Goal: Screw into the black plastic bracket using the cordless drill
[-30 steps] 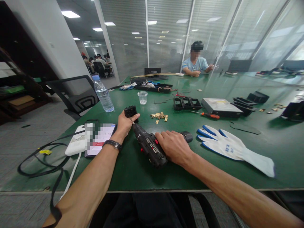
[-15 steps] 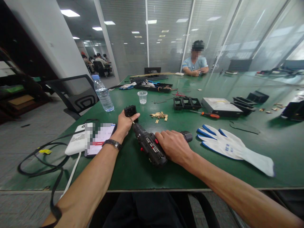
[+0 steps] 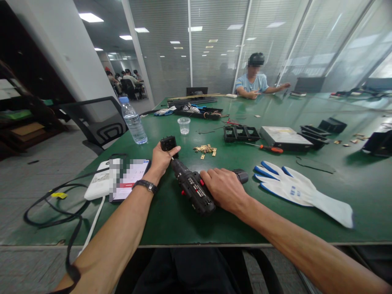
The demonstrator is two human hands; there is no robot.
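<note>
My right hand (image 3: 225,187) is wrapped round the handle of a black cordless drill (image 3: 194,190), which lies on its side over the green table. The drill's bit points up and left, meeting a small black plastic part (image 3: 168,143). That part is gripped between the thumb and fingers of my left hand (image 3: 162,158); where exactly the bit tip touches it is hidden. Just right of the black part lies a pile of small brass-coloured metal pieces (image 3: 206,150). Behind it stands a clear plastic cup (image 3: 184,125).
A water bottle (image 3: 134,122), a phone (image 3: 134,179) and a white power bank (image 3: 99,181) with cables lie left. To the right are a white-blue glove (image 3: 294,185), an orange screwdriver (image 3: 272,148), a black tray (image 3: 241,134) and a grey box (image 3: 286,138). A person (image 3: 252,79) sits across the table.
Both my hands, the drill and the black part hold nearly the same position. The person across the table has stretched one arm out toward the right of the view.
</note>
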